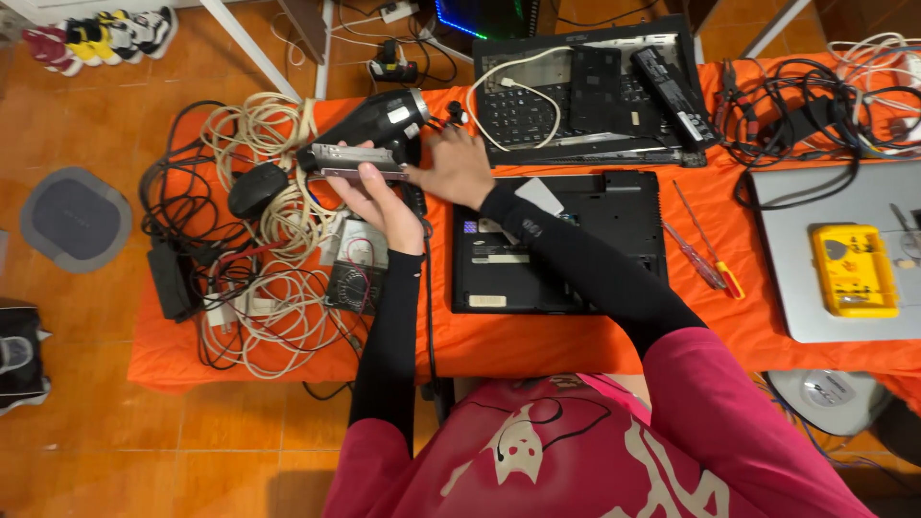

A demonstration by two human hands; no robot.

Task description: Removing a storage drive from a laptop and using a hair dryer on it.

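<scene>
2 hands worked over the left part of an orange table (537, 341). The left hand (379, 197) was palm up, fingers curled around a flat silver drive (357, 161), holding it level above the table. The right hand (459, 165) reached across just right of the drive, fingers narrowed near its end; whether they gripped the drive or anything else could not be told from this angle. Both forearms wore black sleeves under a pink shirt.

Just behind the drive lay a black hair dryer (379, 117), its nozzle end touching or close above the drive. A black mouse (256, 189) sat left of the left hand, among a heap of white cables (278, 317) and black cables. A small meter with red leads (353, 264) lay under the left wrist.

Right of the hands, a black laptop base (576, 259) lay underside up, the right forearm crossing over it. Behind it sat an opened laptop with keyboard exposed (576, 96), a white cable looped across it. 2 screwdrivers (708, 251) lay right of the laptop base. Further right, a grey laptop (796, 278) carried a yellow case (854, 270). Shoes stood on the tiled floor at far upper left.
</scene>
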